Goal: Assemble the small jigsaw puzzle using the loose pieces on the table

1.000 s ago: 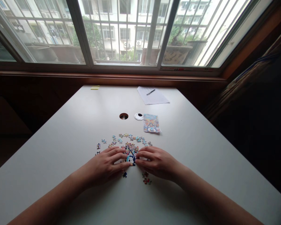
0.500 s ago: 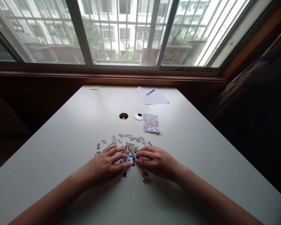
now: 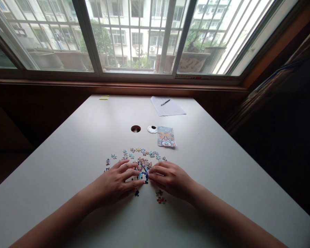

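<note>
A small joined patch of puzzle pieces (image 3: pixel 144 172) lies on the white table (image 3: pixel 222 165) between my two hands. My left hand (image 3: pixel 116 182) rests flat on the table with fingers spread, its fingertips touching the patch's left side. My right hand (image 3: pixel 169 179) lies flat too, fingers stretched toward the patch's right side and touching it. Several loose puzzle pieces (image 3: pixel 139 153) are scattered just beyond the hands, and a few more pieces (image 3: pixel 160 198) lie under my right wrist side.
A colourful puzzle picture card (image 3: pixel 166 136) lies beyond the pieces. Near it are a round cable hole (image 3: pixel 135 128) and its white cap (image 3: pixel 152 129). A sheet of paper (image 3: pixel 167 106) with a pen (image 3: pixel 165 102) and a yellow note (image 3: pixel 104 97) lie by the window.
Both hands stay on the joined patch with only slight finger shifts. The view has tilted a little.
</note>
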